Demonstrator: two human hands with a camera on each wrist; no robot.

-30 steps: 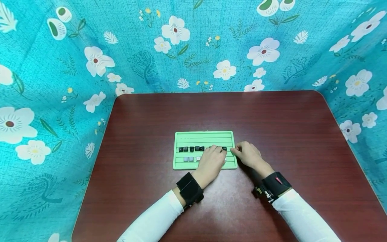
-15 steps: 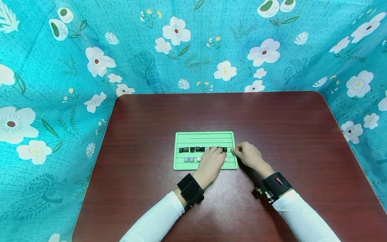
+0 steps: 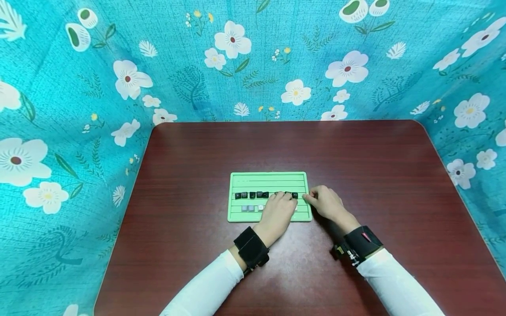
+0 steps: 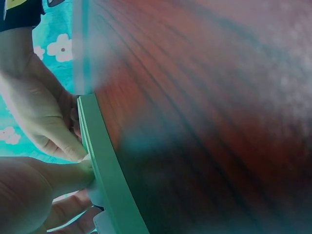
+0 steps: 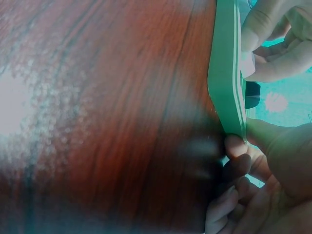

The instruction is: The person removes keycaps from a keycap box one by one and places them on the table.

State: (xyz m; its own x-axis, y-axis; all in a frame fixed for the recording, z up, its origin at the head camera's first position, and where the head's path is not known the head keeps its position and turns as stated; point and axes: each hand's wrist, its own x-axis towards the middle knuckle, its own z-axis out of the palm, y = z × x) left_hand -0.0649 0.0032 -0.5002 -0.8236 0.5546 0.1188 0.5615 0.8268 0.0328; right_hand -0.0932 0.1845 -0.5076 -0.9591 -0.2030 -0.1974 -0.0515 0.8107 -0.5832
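Observation:
A light green ridged board [image 3: 269, 177] lies on the table, bearing a row of black keycaps [image 3: 252, 195] and a lower row of grey [image 3: 244, 208] and white keycaps [image 3: 261, 208]. My left hand [image 3: 276, 213] reaches over the board's right half and covers part of both rows. In the right wrist view, its thumb and fingers pinch a white keycap [image 5: 247, 64] at the board's near side. My right hand [image 3: 327, 204] grips the board's right edge, thumb on top and curled fingers [image 5: 236, 145] against the side. A black keycap [image 5: 252, 94] stands between the hands.
The dark red-brown wooden table [image 3: 189, 175] extends around the board on all sides. Behind and beside it hangs a turquoise flowered cloth [image 3: 269, 57]. Black bands with devices [image 3: 251, 248] sit on both wrists.
Both hands keep their places at the board. The whole head view has shifted very slightly; no keycap visibly moves.

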